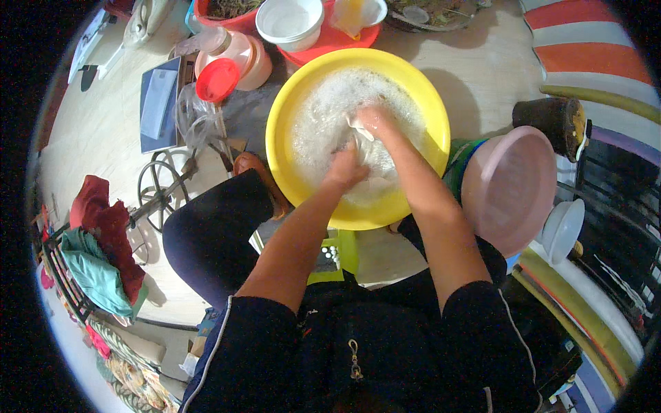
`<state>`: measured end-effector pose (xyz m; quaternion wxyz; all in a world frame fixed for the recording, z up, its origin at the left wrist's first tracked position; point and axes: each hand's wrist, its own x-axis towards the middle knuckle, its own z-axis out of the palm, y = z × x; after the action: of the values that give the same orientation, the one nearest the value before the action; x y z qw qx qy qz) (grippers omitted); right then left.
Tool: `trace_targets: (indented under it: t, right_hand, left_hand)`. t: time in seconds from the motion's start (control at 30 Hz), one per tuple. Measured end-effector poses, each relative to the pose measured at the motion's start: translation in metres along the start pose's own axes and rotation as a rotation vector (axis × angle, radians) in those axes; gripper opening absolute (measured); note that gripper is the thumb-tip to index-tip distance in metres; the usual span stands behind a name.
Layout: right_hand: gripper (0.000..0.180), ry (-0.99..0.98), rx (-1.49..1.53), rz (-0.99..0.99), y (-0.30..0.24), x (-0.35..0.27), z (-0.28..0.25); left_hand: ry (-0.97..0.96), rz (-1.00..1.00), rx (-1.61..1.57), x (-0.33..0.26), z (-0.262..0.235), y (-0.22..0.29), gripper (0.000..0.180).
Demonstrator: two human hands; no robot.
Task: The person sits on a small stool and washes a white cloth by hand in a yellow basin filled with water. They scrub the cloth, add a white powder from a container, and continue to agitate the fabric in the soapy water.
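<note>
A round yellow basin (289, 103) full of white soapy foam (323, 117) stands on the floor in front of me. Both hands are down in the suds. My left hand (344, 168) grips a white cloth (368, 148) near the basin's near side. My right hand (375, 120) holds the same cloth a little farther in, with foam over the fingers. Most of the cloth is hidden under the foam.
A pink basin (513, 186) stands to the right with a white bowl (564, 227) beside it. Behind are a white bowl (289, 20) on a red tray, a jar with a red lid (219, 79) and a blue book (160, 103). Clothes (103, 255) hang at the left.
</note>
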<state>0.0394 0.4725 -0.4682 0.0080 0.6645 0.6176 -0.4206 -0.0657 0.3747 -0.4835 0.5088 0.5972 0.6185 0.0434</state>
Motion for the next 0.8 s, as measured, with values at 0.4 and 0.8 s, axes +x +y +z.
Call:
trace_targets:
  t: [0.4, 0.8]
  right_hand:
    - [0.034, 0.463, -0.043, -0.480, 0.008, -0.114, 0.045]
    - [0.040, -0.077, -0.229, 0.009, 0.006, 0.008, 0.012]
  left_hand:
    - [0.063, 0.382, 0.911, 0.026, 0.051, -0.044, 0.049]
    - [0.012, 0.013, -0.018, 0.000, 0.006, -0.011, 0.069]
